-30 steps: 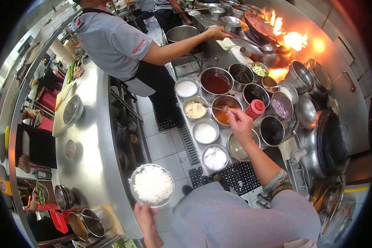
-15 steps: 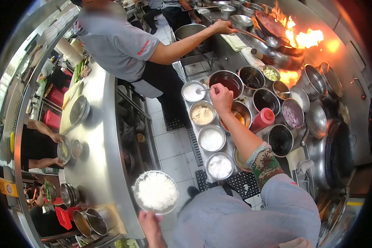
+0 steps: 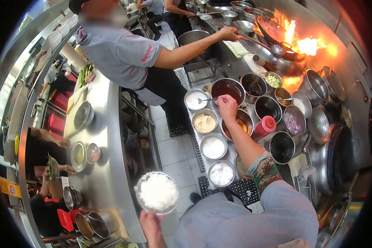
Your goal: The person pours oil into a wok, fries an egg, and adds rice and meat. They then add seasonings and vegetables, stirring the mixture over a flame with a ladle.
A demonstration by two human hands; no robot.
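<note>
My left hand (image 3: 151,225) grips the near rim of a round metal bowl (image 3: 172,208) heaped with white rice (image 3: 158,190), held out between the counter and my body. A few grains cling to the bowl's edge. My right hand (image 3: 227,107) pinches the handle of a small metal spoon (image 3: 207,99). The spoon's head is over or in a metal container (image 3: 187,106) of white powder. Below my right wrist sits a pot of orange liquid (image 3: 244,120). Nearby are a tub of beige seasoning (image 3: 204,122) and tubs of white granules (image 3: 213,147) and white powder (image 3: 221,173).
A co-worker (image 3: 124,53) stands ahead, an arm reaching with a ladle (image 3: 278,50) to a flaming wok (image 3: 270,31). A red squeeze bottle (image 3: 265,126) stands among sauce pots. Left is a steel counter (image 3: 107,165) with bowls; another person's hands are beyond it.
The view has shifted slightly. My right hand stays near the white powder with the spoon. Across the counter, another person's hands have let go of a bowl, which now rests there.
</note>
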